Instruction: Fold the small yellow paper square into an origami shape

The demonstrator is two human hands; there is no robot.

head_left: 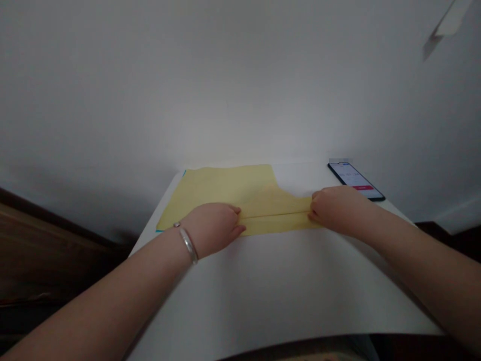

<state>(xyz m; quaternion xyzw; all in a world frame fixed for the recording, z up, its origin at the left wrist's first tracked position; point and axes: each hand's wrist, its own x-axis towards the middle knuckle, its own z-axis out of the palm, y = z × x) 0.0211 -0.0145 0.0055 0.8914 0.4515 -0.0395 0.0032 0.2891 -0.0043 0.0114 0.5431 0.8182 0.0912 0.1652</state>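
A sheet of yellow paper (278, 205) with a long crease or folded edge across it lies between my hands. My left hand (216, 225), with a silver bangle (188, 244) at the wrist, pinches its left end. At the right end, the fingers of my right hand (334, 206) are curled closed on the paper. Behind and to the left, a larger flat area of yellow paper (214, 188) spreads over the table, a thin blue edge showing from beneath it. My left hand covers part of where the two yellow areas meet.
The white table (285, 286) stands against a pale wall (233, 80). A phone (355, 180) with a lit screen lies at the back right, just beyond my right hand. Brown wooden furniture (41, 245) is at the left.
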